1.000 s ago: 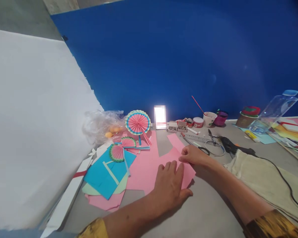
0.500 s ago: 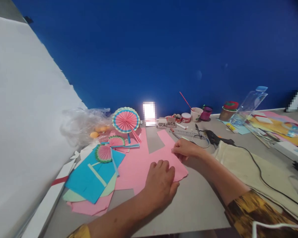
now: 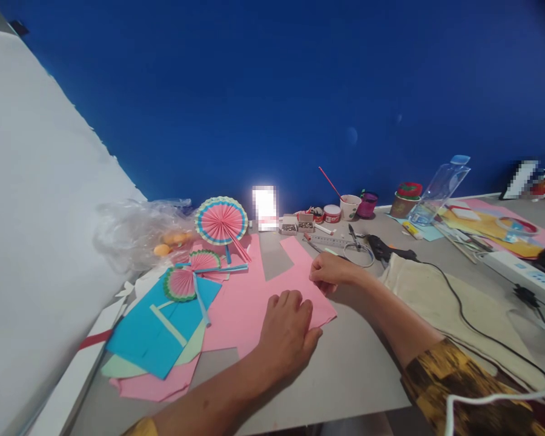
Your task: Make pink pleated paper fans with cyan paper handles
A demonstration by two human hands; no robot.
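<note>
A large sheet of pink paper (image 3: 236,309) with cut-out sections lies on the grey table. My left hand (image 3: 285,324) rests on its near right part, palm down, fingers spread and slightly bent, the thumb out to the right. At the sheet's right edge, my right hand (image 3: 329,271) has thumb and fingers pinched on the pink paper. Left of the hands are a round pleated paper fan (image 3: 221,220) in pink, blue and cream and a smaller pink fan with green edges (image 3: 181,284). That smaller one lies over blue paper (image 3: 138,336).
Right of my hands are a hot glue gun (image 3: 388,248), a cream cloth (image 3: 429,290), a black cable and a power strip (image 3: 524,272). Along the back stand small boxes of metal bits (image 3: 306,225), a paper cup (image 3: 349,209) and a tilted clear bottle (image 3: 440,188). A plastic bag (image 3: 131,233) lies left.
The view has turned slightly to the right, so the table things sit further left. Both hands keep nearly the same places on the pink paper.
</note>
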